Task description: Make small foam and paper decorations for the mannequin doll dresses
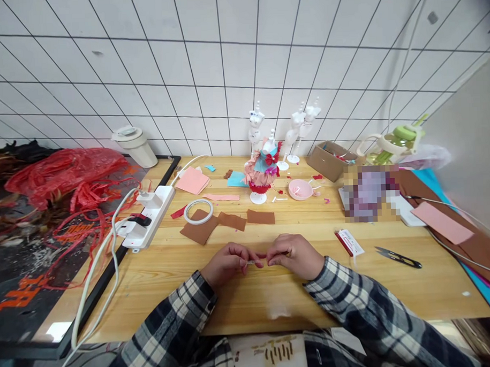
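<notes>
White tiled wall (200, 62) behind a wooden tabletop (153, 304); left to right: white power strip (149, 216), tape roll (198, 222) partly over a brown sheet (198, 233), then, front centre, the left hand (232, 260), its fingers pinching a small pale piece (251, 262). Right hand (294, 252) just beside it, fingers drawn together at the tips, whether gripping anything cannot be told; farther right, snips (400, 257), blades toward the hands. Judged best practice: light pinch near the piece's edge, both wrists steady, to avoid creasing or slipping.
</notes>
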Available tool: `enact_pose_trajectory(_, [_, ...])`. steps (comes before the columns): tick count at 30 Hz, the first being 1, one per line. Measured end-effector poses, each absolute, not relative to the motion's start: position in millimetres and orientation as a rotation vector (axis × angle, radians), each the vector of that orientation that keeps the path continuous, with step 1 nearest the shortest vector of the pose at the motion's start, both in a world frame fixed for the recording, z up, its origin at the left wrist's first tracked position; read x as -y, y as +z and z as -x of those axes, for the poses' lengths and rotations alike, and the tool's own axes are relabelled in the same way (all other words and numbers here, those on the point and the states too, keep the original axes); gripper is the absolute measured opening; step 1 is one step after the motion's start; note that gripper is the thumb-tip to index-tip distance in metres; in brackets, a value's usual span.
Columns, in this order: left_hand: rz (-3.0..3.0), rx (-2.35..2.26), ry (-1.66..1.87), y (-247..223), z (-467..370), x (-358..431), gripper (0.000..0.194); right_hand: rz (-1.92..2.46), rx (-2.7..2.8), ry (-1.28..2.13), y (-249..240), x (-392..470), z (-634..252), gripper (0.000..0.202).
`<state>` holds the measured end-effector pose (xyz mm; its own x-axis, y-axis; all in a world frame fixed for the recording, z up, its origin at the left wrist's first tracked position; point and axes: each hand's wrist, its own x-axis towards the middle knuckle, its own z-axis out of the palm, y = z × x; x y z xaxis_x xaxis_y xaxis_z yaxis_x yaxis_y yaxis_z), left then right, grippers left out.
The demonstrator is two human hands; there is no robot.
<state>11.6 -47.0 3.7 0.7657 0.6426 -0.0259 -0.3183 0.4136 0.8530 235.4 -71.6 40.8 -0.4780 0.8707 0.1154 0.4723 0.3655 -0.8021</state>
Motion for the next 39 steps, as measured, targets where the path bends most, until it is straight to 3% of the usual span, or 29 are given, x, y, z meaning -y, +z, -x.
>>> enact_pose_trajectory(4, [-0.975, -0.352, 0.601, 5.6, -10.9, 48.3, 0.01, 1.277, 1.904, 1.103, 42.7, 74.5, -239.2, 0.015])
enact_pose_trajectory(10, [-1.059, -0.368, 0.671, 9.8, -12.2, 49.5, 0.007, 1.334, 1.551, 1.57, 36.7, 86.0, -227.0, 0.041])
enact_pose_trajectory(14, [-1.089, -0.384, 0.658, 12.3, -12.2, 49.8, 0.006, 1.378, 1.479, 1.587, 33.5, 90.6, -218.1, 0.034])
enact_pose_trajectory(21, [-1.095, -0.403, 0.6, 10.9, -11.4, 49.7, 0.017, 1.304, 1.891, 1.129, 42.3, 92.3, -222.5, 0.003])
enact_pose_trajectory(27, [-1.206, -0.624, 0.486, 13.2, -16.3, 54.3, 0.016, 1.294, 2.418, 0.584, 54.4, 92.8, -244.9, 0.009])
enact_pose_trajectory(32, [-0.841, -0.793, 0.587, 21.9, -35.9, 58.6, 0.017, 1.37, 2.487, 0.028, 45.4, 89.9, -258.6, 0.022])
enact_pose_trajectory(39, [-0.754, -0.981, 0.704, 26.6, -50.8, 30.0, 0.027, 1.669, 2.311, -0.156, 35.1, 48.9, -289.1, 0.027])
